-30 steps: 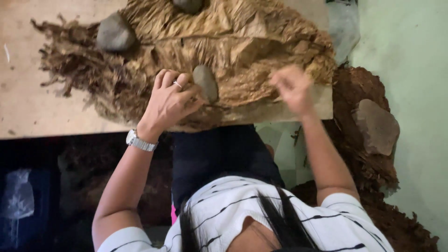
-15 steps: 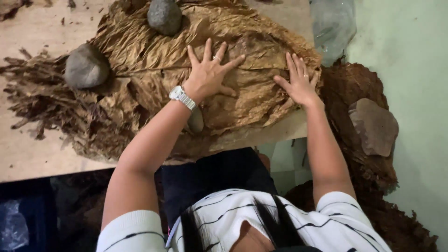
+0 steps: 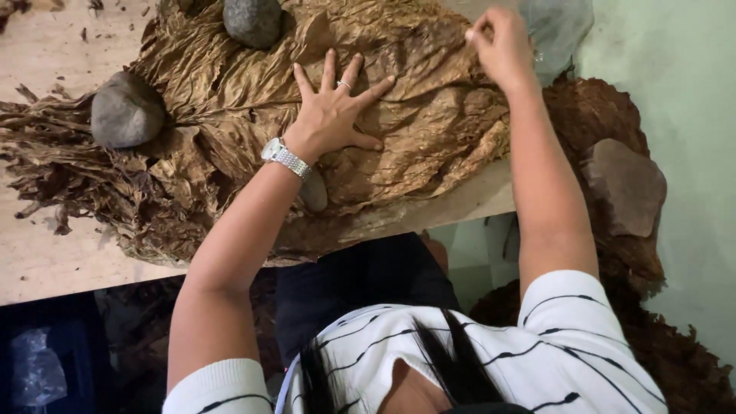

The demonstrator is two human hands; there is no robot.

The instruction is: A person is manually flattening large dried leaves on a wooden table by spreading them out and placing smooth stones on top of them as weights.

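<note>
Watching through the head camera, I see the left hand (image 3: pixel 333 115) spread wide and flat, fingers splayed, pressing on the big dried brown leaf (image 3: pixel 414 115) that lies across the top of a leaf pile (image 3: pixel 176 192) on the pale wooden table (image 3: pixel 46 261). The right hand (image 3: pixel 502 46) is up at the leaf's far edge with its fingers drawn narrow, pinching what looks like the leaf margin, though I cannot tell how much it grips. A grey stone (image 3: pixel 126 115) sits on the pile to the left, a second stone (image 3: pixel 253 21) rests near the top, and a smaller flat stone (image 3: pixel 313 192) lies just under the left wrist beside the wristwatch (image 3: pixel 285 158). My worry is the leaf itself: it looks dry and creased, so I judge that a pull from the pinching hand against the flat palm could tear it along a vein. The pile overhangs the table's near edge, and a sideways drag might slide loose leaves off toward the darker heap (image 3: pixel 606 130) beside it.
</note>
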